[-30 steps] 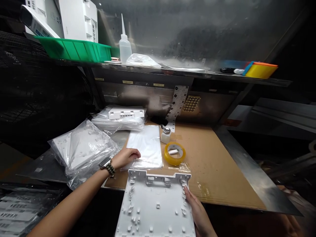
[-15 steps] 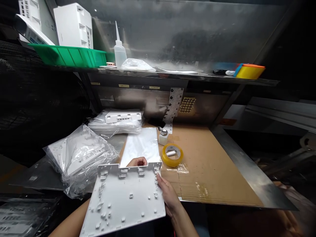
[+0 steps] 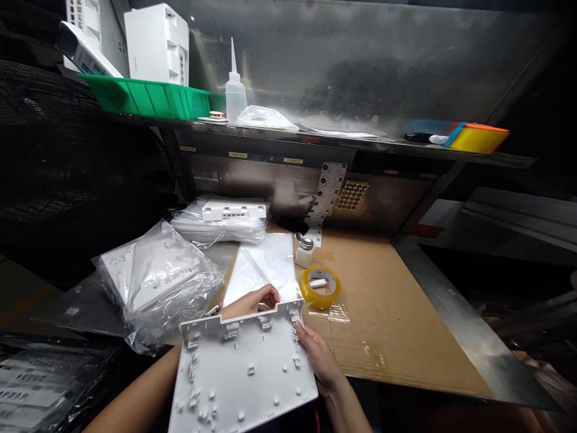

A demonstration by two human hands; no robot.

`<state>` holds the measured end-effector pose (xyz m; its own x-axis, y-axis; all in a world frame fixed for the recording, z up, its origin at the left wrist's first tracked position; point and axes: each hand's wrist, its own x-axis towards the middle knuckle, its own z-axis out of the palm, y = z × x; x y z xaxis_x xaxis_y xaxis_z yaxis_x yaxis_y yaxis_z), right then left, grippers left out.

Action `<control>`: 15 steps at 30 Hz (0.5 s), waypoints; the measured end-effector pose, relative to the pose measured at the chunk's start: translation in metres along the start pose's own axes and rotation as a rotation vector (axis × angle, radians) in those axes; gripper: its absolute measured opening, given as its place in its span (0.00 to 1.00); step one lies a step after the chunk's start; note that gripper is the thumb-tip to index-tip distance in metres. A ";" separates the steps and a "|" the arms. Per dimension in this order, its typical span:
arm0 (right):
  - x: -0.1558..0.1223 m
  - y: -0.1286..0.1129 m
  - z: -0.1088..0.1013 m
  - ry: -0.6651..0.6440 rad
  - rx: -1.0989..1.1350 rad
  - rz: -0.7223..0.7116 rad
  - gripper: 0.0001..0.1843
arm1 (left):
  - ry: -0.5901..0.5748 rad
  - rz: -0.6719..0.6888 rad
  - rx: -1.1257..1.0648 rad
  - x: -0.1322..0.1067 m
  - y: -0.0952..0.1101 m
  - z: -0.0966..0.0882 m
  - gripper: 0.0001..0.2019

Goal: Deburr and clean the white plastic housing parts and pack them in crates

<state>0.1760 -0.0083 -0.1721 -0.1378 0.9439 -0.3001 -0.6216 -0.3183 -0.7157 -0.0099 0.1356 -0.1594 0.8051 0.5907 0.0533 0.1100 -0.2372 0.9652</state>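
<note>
Over cardboard (image 3: pixel 383 313), left hand (image 3: pixel 252 302) pinches an empty bag (image 3: pixel 265 267); right hand (image 3: pixel 318 355) clamps the white panel (image 3: pixel 243 373).

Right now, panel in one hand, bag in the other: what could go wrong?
1. The right hand holds the white moulded plastic panel by one edge, overhanging the bench; it might slip.
2. The left hand lifts the clear plastic bag near the yellow tape roll and small metal-capped bottle; either might get knocked.
</note>
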 end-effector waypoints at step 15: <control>-0.005 0.006 -0.001 -0.077 -0.069 -0.041 0.29 | 0.243 0.022 0.031 -0.001 0.011 0.016 0.18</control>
<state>0.1735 -0.0151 -0.1755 -0.1737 0.9593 -0.2226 -0.5740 -0.2823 -0.7687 -0.0004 0.1201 -0.1532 0.6438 0.7526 0.1381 0.1151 -0.2736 0.9549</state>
